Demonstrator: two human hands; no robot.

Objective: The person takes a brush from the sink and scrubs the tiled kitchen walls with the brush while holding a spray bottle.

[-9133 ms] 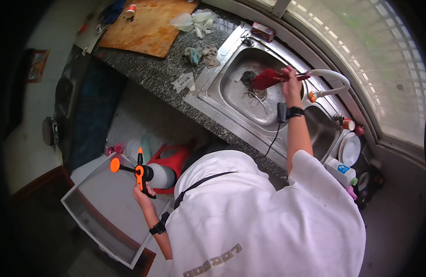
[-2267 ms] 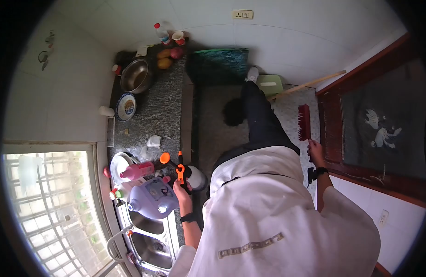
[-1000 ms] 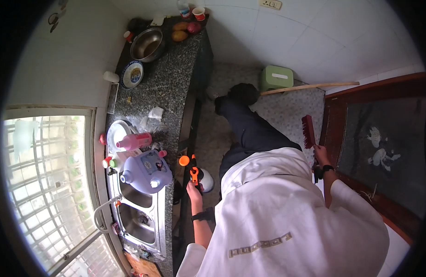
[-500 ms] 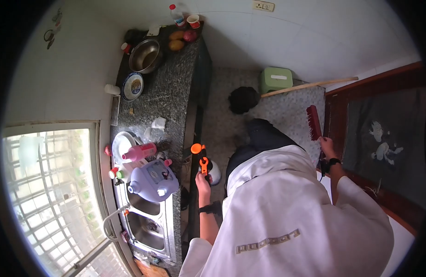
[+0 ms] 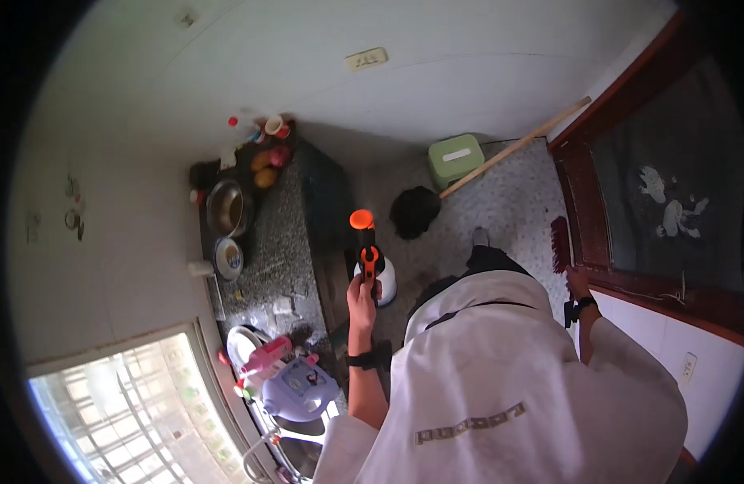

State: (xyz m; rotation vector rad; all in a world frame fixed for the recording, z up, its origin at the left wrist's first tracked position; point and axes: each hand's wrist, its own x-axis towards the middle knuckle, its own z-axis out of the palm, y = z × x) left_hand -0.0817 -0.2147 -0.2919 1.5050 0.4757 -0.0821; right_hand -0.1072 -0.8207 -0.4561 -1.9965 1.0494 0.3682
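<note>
Gripping spray bottle [image 5: 372, 258]: your left hand [image 5: 360, 305], fingers round its handle [image 5: 369, 277]
Worktop [image 5: 281, 234]: left of those fingers
Brush [image 5: 560, 244]: your right hand [image 5: 579, 282], fingers gripping it

this is a small kitchen, by the look of it in a home. at lower left a steel sink [image 5: 298, 461] with a curved tap [image 5: 251, 461] is set into a speckled stone table [image 5: 285, 250]. farther up the left side stand a metal bowl [image 5: 217, 211] and a patterned dish [image 5: 219, 260], with yellowish produce [image 5: 265, 177] near the table's far corner. a barred window [image 5: 130, 411] fills the lower left.
</note>
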